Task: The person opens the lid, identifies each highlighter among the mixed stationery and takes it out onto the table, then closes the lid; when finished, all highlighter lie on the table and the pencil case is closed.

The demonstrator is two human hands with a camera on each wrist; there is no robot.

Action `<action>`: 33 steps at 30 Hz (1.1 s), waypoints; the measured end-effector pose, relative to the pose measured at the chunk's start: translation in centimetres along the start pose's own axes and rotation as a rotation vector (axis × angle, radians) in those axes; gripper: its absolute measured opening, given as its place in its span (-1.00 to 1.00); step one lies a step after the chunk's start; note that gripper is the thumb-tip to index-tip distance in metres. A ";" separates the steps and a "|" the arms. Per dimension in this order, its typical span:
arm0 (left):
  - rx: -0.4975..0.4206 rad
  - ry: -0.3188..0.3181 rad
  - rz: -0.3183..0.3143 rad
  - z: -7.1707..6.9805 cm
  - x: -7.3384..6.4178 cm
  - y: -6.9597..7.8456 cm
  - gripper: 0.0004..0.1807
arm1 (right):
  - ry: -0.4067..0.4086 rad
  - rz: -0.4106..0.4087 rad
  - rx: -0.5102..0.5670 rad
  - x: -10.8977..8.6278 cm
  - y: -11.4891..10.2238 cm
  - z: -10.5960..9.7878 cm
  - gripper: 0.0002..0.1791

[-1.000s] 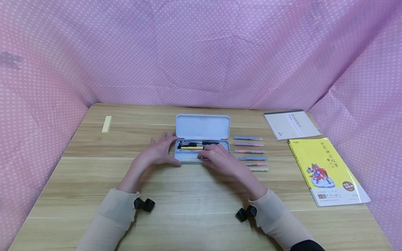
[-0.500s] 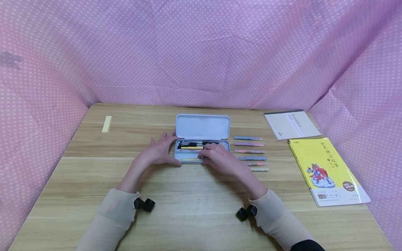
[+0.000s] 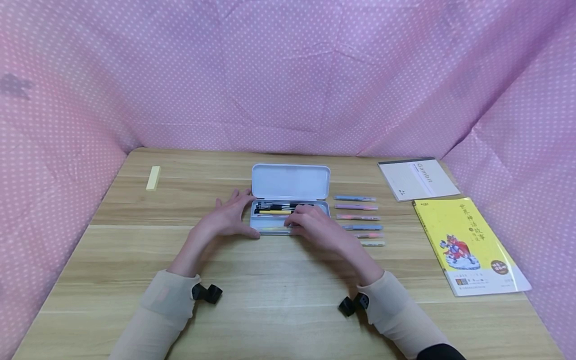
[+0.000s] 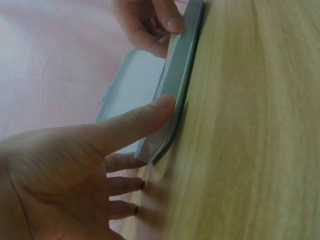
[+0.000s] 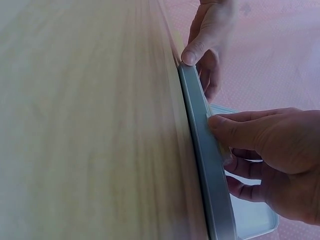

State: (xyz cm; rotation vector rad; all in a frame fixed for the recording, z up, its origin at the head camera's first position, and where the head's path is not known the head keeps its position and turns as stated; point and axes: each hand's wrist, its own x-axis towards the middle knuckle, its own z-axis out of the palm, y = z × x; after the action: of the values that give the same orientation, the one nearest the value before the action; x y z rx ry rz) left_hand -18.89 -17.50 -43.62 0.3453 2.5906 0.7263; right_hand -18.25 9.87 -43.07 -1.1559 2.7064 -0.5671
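A pale blue metal pencil case (image 3: 290,181) lies open in mid-table, its lid raised at the back. Black pens (image 3: 281,206) and a yellow-barrelled one (image 3: 273,212) fill its rear part. Near the front wall lies a pale, clear pen (image 3: 272,229). My left hand (image 3: 229,215) is at the case's left end; its thumb presses the front wall (image 4: 167,112) and its fingers spread, fairly straight, along the end and table. Over the right half, my right hand (image 3: 315,227) pinches a pale yellowish pen (image 5: 226,152) between thumb and fingers at the front edge, mostly hidden by the hand.
Right of the case several coloured pens (image 3: 355,206) lie in a column. Farther right are a grey notebook (image 3: 416,180) and a yellow book (image 3: 468,245). A cream-coloured bar (image 3: 153,178) lies at the far left. Pink dotted cloth (image 3: 288,75) hangs around the table.
My right hand shifts very slightly within the case, still at its front edge. The left hand, the case and the other pens have stayed where they were.
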 end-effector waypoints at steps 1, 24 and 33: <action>-0.001 0.000 0.000 0.0 0.0 0.0 0.18 | 0.000 0.001 0.001 0.0 0.0 0.0 -0.79; -0.027 0.006 0.009 0.1 0.1 -0.1 0.16 | 0.133 0.000 0.068 -8.4 6.4 -4.2 -0.81; -0.024 0.011 0.009 0.1 0.0 0.0 0.16 | 0.122 0.102 0.040 -12.1 9.0 -5.4 -0.77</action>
State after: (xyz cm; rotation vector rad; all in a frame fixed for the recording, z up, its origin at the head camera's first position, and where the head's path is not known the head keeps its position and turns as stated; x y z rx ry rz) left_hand -18.86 -17.50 -43.68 0.3475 2.5897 0.7639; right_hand -17.35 25.86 -41.87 -0.9978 2.8225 -0.6940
